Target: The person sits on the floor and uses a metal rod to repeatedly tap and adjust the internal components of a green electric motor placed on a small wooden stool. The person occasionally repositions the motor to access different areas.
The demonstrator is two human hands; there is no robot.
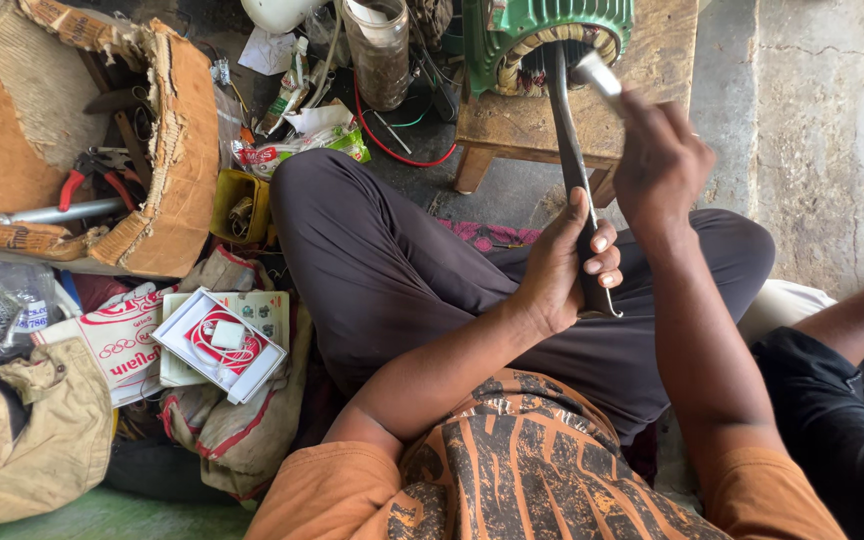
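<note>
I sit cross-legged in dark trousers. My left hand [567, 262] is closed around the lower end of a long dark curved metal bar [564, 130] whose upper end reaches into a green electric motor housing [512, 35] with wound coils showing. My right hand [660, 165] is raised beside the bar and grips a pale metal tool [597, 75] that points toward the motor opening. The motor stands on a low wooden stool [542, 125].
A torn cardboard box [167, 150] with red-handled pliers [92, 170] lies at the left. An open white and red box [220, 345], cloth bags, a yellow container [237, 205] and a glass jar [380, 50] crowd the floor. Another person's arm [857, 315] is at the right.
</note>
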